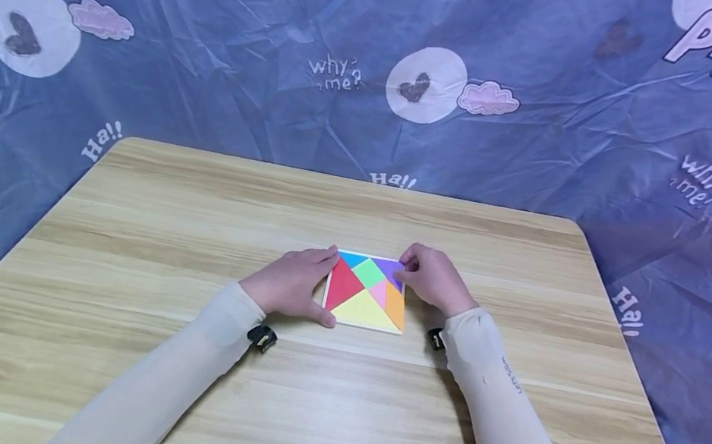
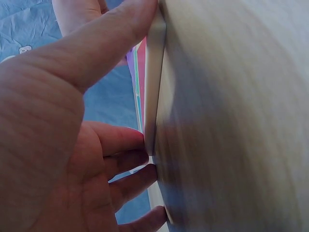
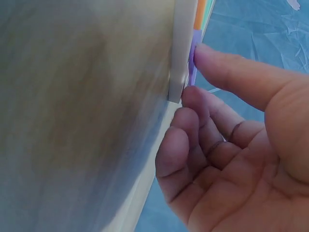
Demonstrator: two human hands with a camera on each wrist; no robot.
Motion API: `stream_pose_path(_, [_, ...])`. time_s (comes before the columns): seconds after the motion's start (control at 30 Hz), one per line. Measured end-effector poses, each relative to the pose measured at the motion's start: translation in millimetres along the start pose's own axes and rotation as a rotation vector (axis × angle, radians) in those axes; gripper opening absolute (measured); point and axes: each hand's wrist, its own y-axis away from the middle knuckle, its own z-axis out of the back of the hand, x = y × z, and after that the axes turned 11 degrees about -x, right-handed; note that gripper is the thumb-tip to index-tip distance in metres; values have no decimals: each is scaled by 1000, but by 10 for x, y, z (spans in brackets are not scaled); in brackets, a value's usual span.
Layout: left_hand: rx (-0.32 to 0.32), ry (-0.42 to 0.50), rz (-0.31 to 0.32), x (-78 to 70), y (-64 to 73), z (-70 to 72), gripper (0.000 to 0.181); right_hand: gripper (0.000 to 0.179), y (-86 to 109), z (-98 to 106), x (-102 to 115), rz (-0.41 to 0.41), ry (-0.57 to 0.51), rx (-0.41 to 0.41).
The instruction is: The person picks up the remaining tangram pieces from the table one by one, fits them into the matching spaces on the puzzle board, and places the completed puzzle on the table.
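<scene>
A square tangram lies flat on the table, its coloured pieces set in a pale tray (image 1: 368,327). My left hand (image 1: 295,282) grips the tray's left side, thumb at the near corner and fingers at the far one. At the far right corner is a purple triangle (image 1: 388,266), which my right hand (image 1: 436,276) pinches between thumb and index finger. In the right wrist view the thumb presses on the purple triangle (image 3: 192,60), and the other fingers are curled. The red triangle (image 1: 343,285), yellow triangle (image 1: 362,310) and green square (image 1: 367,274) lie in the tray.
The wood-grain table (image 1: 329,402) spreads out around the tray. Behind it and at both sides hangs a blue printed cloth (image 1: 316,116). A small black device (image 1: 262,338) is worn on the left wrist, another (image 1: 436,338) on the right.
</scene>
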Motion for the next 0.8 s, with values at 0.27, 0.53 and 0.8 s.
stream_pose_path(0.27, [5, 5, 8, -5, 5, 2, 117, 33, 29, -7, 48, -37, 78, 35])
stream_pose_path(0.53, [8, 0, -2, 22, -11, 3, 117, 26, 77, -5, 55, 97, 147, 0])
stream_pose_path(0.8, [5, -8, -12, 53, -23, 12, 118, 35, 57, 178, -27, 186, 48, 221])
